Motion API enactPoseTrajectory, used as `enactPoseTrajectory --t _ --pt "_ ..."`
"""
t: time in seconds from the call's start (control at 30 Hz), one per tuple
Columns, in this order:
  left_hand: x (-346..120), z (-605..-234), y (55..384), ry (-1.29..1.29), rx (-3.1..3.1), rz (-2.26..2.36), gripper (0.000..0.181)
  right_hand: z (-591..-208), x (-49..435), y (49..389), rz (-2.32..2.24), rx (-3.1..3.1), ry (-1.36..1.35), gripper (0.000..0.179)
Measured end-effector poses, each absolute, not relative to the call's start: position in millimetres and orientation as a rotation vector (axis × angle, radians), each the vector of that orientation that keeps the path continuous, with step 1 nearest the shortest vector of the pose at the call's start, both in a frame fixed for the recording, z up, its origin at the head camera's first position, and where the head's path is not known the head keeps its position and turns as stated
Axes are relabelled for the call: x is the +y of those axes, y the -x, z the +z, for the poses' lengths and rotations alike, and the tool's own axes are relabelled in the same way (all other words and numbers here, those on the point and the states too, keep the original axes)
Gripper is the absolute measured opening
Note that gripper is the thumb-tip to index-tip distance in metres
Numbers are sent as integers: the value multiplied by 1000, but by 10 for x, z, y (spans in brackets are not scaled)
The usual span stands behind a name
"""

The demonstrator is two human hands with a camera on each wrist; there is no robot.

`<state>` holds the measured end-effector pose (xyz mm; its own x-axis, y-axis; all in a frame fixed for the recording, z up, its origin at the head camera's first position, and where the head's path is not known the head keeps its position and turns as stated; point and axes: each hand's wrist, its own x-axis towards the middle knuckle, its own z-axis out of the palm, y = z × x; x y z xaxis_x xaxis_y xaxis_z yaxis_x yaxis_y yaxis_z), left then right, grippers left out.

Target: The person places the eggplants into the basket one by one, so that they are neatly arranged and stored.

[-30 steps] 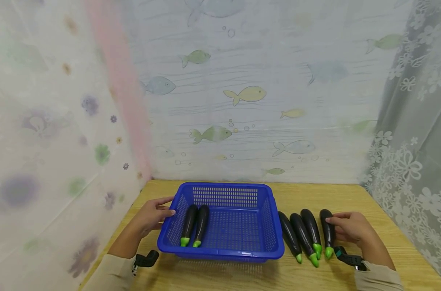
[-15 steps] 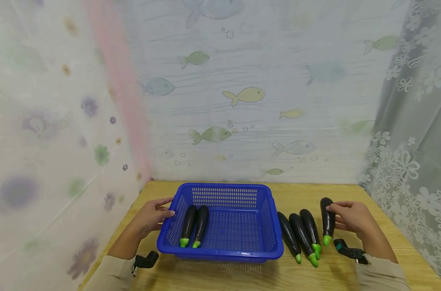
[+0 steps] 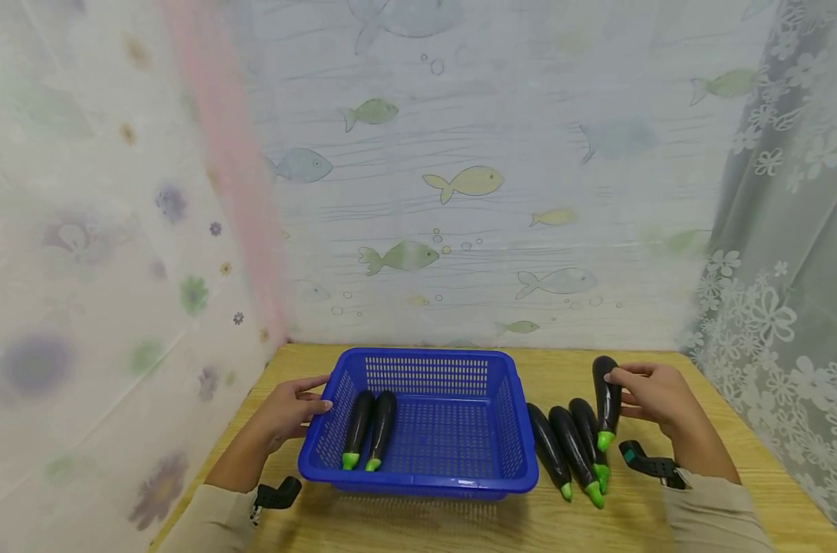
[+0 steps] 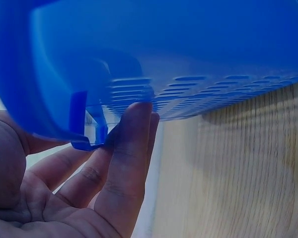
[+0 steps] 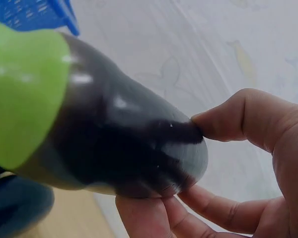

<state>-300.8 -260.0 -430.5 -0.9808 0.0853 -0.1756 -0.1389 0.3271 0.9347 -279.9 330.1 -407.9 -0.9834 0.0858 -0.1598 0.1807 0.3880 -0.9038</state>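
My right hand [image 3: 656,395] pinches a dark eggplant [image 3: 607,399] near its rounded end, thumb on one side and fingers on the other. In the right wrist view the eggplant [image 5: 114,124] lies across the picture, its green cap to the left. In the head view it overlaps the rightmost of three eggplants [image 3: 576,453] that lie right of the blue plastic basket [image 3: 425,482]. Two more eggplants [image 3: 384,426] lie side by side in the basket's left part. My left hand [image 3: 287,411] grips the basket's left rim, thumb over it, fingers [image 4: 129,158] against the outer wall.
The wooden table [image 3: 570,376] ends at a fish-patterned sheet [image 3: 418,307] behind and a flowered sheet [image 3: 183,346] on the left. A lacy curtain [image 3: 778,346] hangs at the right. A blurred dark blue shape [image 5: 20,203] shows in the right wrist view.
My right hand has lifted the eggplant off the table, first away from me, then leftward over the rightmost loose eggplant. My left hand and the basket have stayed in place.
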Motion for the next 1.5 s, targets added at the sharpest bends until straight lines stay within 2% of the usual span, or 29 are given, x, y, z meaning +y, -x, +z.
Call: enactPoseTrajectory --t 0.83,1.5 --pt "-2595 -4293 3003 55 2414 1693 62 -3798 2761 3009 -1746 2497 -125 71" --pt "-2599 -4311 3011 58 2414 1691 63 -3782 2325 3145 -1741 2461 -68 65"
